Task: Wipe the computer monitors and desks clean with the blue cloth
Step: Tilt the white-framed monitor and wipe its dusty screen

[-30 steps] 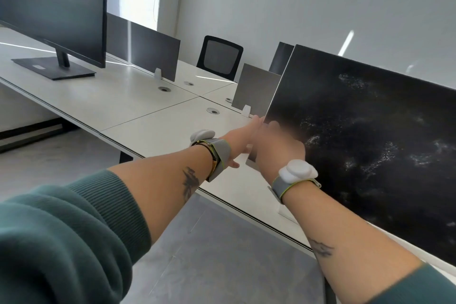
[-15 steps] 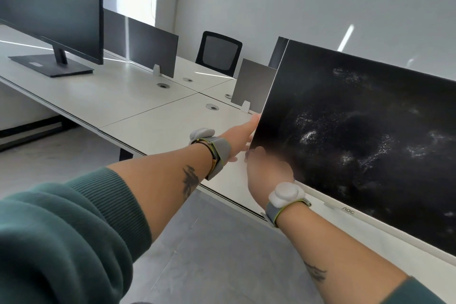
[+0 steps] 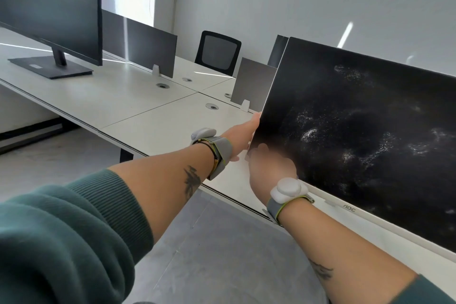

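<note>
Head camera looks down at a big dirty monitor on the white desk. Its dark screen faces the person and leans back, and its long side runs left to right. The left hand grips the monitor's left edge, fingers hidden behind it. The right hand rests on the screen's lower left corner; its fingers are too blurry to tell. No cloth shows.
</note>
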`<move>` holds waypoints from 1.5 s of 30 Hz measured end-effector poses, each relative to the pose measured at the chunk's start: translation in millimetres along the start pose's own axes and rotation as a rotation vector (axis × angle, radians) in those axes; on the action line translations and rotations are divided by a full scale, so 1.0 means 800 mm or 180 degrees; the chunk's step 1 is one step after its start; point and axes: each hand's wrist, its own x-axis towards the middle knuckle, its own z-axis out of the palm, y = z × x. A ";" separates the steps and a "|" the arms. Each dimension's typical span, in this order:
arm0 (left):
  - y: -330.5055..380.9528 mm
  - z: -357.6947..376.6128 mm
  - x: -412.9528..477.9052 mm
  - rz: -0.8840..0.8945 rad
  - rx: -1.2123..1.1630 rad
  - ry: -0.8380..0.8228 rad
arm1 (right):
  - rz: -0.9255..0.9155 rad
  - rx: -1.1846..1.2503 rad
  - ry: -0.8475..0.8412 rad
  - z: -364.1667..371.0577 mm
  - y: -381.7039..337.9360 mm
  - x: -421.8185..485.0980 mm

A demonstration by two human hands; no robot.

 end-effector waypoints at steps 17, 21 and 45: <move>-0.003 -0.004 0.001 -0.0070 0.0004 -0.0062 | -0.0194 -0.0186 -0.0625 -0.024 0.018 -0.014; -0.006 0.000 0.001 -0.0085 0.0046 -0.0005 | -0.0152 0.0091 -0.0739 -0.028 -0.001 0.004; -0.013 0.013 0.008 0.0230 0.0204 0.0247 | 0.0733 0.0816 -0.0782 0.029 -0.011 -0.045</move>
